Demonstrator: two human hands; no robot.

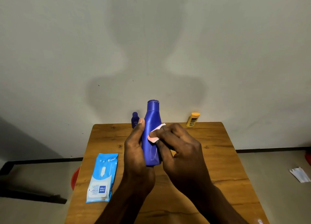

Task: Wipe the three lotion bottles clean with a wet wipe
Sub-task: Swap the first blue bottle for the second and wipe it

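lotion bottle, the large blue one (152, 134), is being held upright above the middle of the wooden table (218, 156), cap pointing up and away from the person, long axis running near to far. left hand (136, 149) is wrapping its fingers around the bottle's left side, thumb lying along the body. right hand (178, 148) is pinching a folded wet wipe (155, 134) and pressing it against the bottle's right side, about halfway up, so the wiping hand is sitting just right of the bottle with its lower half and neck likely yet to be covered. small dark blue bottle (135, 119) and yellow bottle (193, 119) are standing at the far edge, well apart. wipes pack (101, 178) is lying near the left edge.
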